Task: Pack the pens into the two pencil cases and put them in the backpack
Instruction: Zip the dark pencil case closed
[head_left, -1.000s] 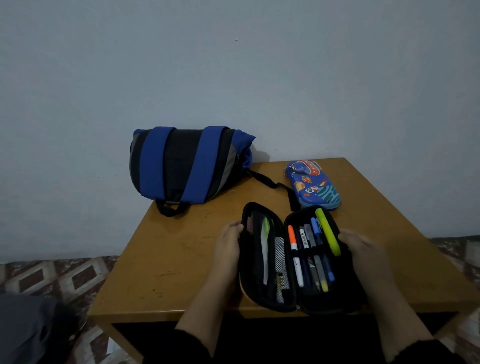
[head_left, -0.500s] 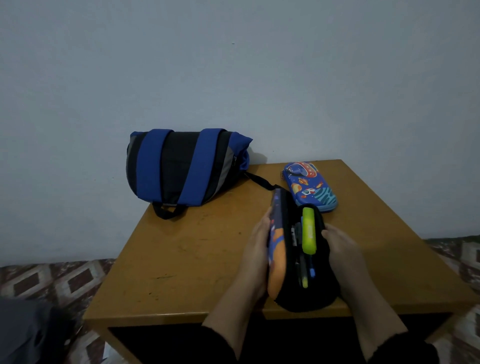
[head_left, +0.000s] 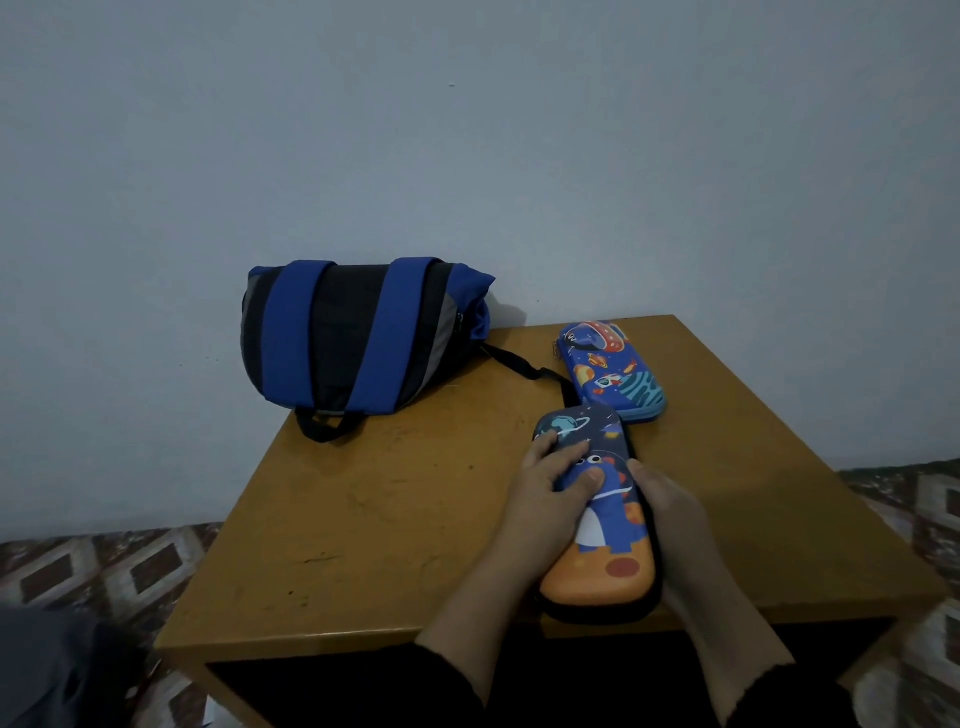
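Note:
A dark blue and orange pencil case (head_left: 602, 540) with a cartoon print lies closed at the table's near right edge. My left hand (head_left: 553, 478) presses flat on its lid, fingers spread. Along the case's right side lies my right hand (head_left: 670, 514), touching its edge; its fingers are mostly hidden. A second, light blue space-print pencil case (head_left: 610, 369) lies closed just behind. The blue and black backpack (head_left: 353, 332) sits at the table's far left corner against the wall. No pens are visible.
The wooden table (head_left: 395, 519) has a bare left half. A black backpack strap (head_left: 524, 366) trails across the table toward the light blue case. Patterned floor tiles show on both sides of the table.
The near pencil case was open with pens showing; my left hand folded its lid over to the right, and now it lies closed under my left palm.

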